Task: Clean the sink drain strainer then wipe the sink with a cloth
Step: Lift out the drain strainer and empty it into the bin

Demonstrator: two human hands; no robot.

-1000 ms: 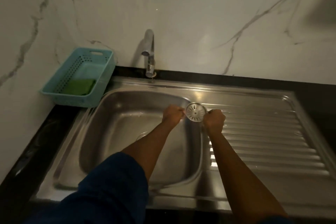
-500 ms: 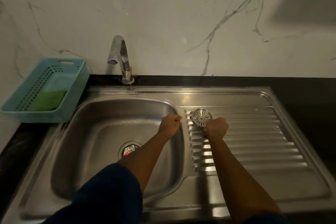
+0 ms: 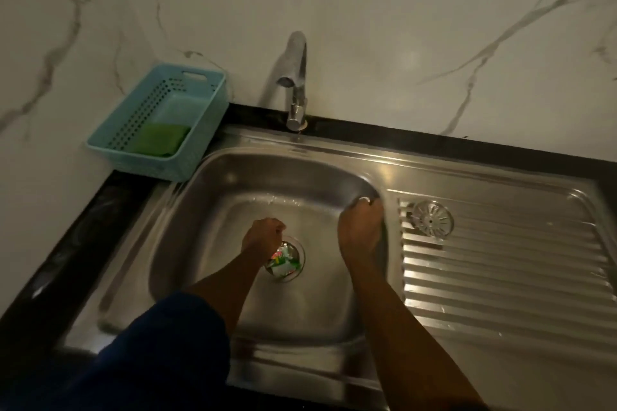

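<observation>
The round metal strainer (image 3: 432, 218) lies by itself at the near-left corner of the ribbed drainboard (image 3: 500, 277). My left hand (image 3: 263, 238) is down in the steel basin (image 3: 207, 243), fingers curled, at the upper-left edge of the open drain (image 3: 287, 262). Colourful scraps of waste (image 3: 283, 264) fill that drain. My right hand (image 3: 362, 230) rests with curled fingers against the basin's right rim, just left of the strainer and not touching it. No cloth is in either hand.
A chrome tap (image 3: 295, 87) stands behind the basin. A teal plastic basket (image 3: 200, 143) with a green scrub pad (image 3: 158, 140) sits on the black counter at back left. A marble wall rises behind.
My right hand let go of the strainer, which stays on the drainboard, and moved left to the basin rim. My left hand dropped from the rim down to the drain.
</observation>
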